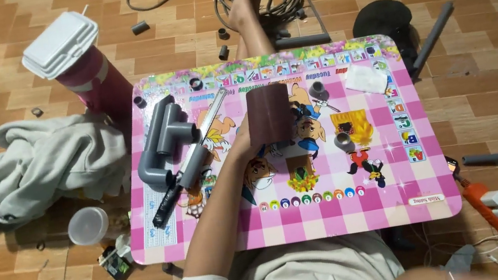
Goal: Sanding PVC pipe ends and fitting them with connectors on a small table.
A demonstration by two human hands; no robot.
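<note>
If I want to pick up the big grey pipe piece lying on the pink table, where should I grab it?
Probably grip the grey pipe fitting around its long straight run, coming down from above. It lies flat on the pink table, and that run looks plain and round, with open space on its left. The side branches and the saw crowd its right.

Rough matt sandpaper sheet point(269, 114), glossy table point(404, 195)

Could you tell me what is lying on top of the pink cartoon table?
On the pink table lie a grey pipe assembly, a hacksaw, small grey fittings and a white cloth. The left hand holds brown sandpaper, covering the print beneath.
</note>
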